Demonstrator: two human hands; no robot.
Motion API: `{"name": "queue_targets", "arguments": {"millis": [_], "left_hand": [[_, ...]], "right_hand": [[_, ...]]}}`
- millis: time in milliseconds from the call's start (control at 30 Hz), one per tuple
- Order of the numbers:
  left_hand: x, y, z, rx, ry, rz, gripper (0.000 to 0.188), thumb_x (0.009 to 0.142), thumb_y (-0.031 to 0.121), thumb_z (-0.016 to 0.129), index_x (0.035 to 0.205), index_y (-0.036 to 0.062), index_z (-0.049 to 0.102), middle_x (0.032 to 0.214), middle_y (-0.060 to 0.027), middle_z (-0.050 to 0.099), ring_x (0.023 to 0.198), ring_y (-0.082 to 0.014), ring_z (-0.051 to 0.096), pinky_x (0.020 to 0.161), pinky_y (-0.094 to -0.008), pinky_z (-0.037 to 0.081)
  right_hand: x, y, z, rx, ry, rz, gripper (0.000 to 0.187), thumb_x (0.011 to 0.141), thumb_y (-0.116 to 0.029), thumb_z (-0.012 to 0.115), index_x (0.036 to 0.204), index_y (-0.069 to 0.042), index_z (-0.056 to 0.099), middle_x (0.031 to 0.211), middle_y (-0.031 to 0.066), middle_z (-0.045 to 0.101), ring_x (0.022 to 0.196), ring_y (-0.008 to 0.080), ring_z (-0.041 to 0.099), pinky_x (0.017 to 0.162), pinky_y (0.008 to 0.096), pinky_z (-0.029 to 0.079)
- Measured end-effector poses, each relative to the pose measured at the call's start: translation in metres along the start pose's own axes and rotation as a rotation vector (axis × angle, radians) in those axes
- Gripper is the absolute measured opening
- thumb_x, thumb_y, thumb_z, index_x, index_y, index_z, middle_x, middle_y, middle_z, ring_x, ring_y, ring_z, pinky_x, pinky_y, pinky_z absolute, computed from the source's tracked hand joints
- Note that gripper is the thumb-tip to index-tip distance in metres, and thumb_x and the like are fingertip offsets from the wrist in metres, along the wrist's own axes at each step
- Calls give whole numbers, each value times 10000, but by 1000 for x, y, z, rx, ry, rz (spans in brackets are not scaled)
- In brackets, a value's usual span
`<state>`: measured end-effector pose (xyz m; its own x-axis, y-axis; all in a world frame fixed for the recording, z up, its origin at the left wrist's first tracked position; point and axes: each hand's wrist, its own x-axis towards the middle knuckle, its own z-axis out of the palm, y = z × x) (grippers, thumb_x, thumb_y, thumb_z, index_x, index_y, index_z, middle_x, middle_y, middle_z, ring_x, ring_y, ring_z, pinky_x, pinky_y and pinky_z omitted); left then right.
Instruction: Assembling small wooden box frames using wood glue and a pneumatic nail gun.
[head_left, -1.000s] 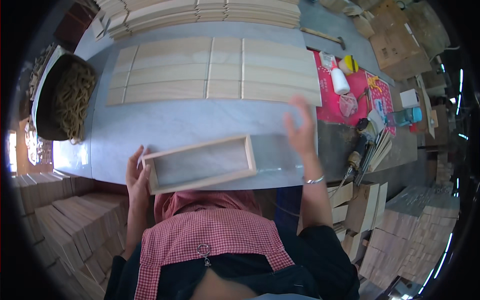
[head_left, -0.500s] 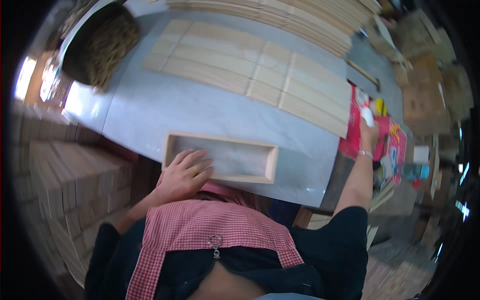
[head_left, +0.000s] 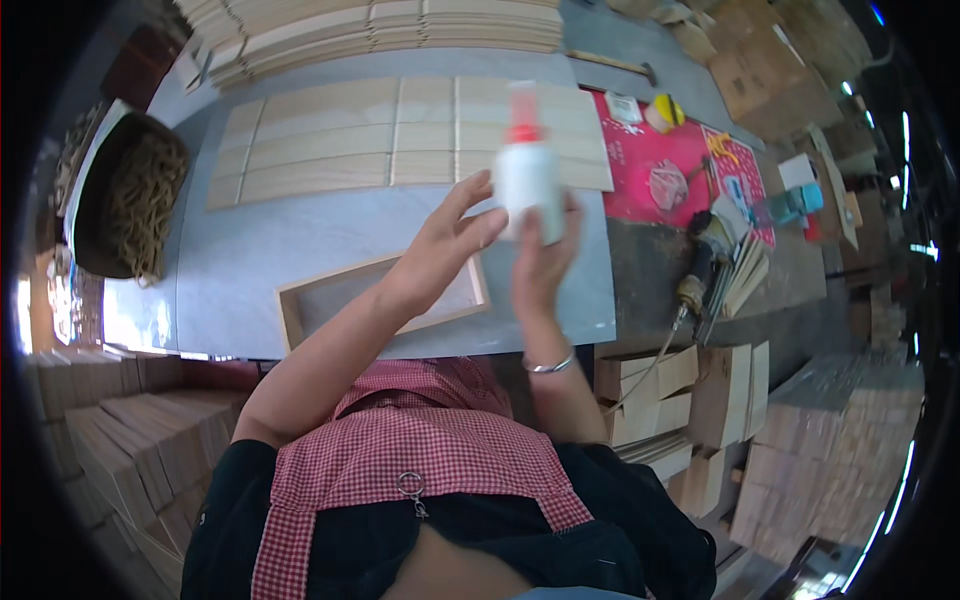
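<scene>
Bottle point(head_left: 529, 182) upright | right hand point(head_left: 545, 257): wrapped round it | left hand point(head_left: 440, 245): half-spread, empty, beside

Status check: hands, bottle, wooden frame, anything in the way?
Right hand gripping red-capped white bottle. Left hand open beside it, contact unclear. Wooden frame on table, partly covered by left forearm.

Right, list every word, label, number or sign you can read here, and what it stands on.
None reads clearly.
Red mat: pale print, too small to read.
Cardboard box: faint dark marks, too small to read.
White bottle in the right hand: blurred, no lettering to make out.
Any other print is too small as well.
</scene>
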<state>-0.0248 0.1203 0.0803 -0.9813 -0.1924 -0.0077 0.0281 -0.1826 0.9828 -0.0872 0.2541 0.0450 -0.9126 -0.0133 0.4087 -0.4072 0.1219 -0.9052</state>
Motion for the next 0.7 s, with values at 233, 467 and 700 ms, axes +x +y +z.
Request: {"name": "queue_targets", "arguments": {"millis": [233,467,700], "left_hand": [[14,6,3,145,-6,-270,531,858,265,792,1250,-2,553,1120,-139,662,883,-224,646,788,-348,541],[29,18,17,675,-30,-155,577,782,299,828,1196,-29,598,1009,-160,689,814,-250,664,735,-360,545],[41,10,34,714,-65,-67,553,765,289,828,1177,-25,633,998,-155,698,814,-253,668,742,-350,548]], "right_hand": [[137,83,-99,-675,33,-264,454,940,-261,679,1305,-7,591,1260,186,649,1124,319,632,958,403,507],[209,165,-202,-1121,-203,35,411,937,-303,655,1244,-40,579,1093,146,676,911,266,672,807,439,569],[108,4,-75,55,-335,-17,328,930,-133,648,1225,-37,542,978,72,659,678,136,590,611,228,495]]}}
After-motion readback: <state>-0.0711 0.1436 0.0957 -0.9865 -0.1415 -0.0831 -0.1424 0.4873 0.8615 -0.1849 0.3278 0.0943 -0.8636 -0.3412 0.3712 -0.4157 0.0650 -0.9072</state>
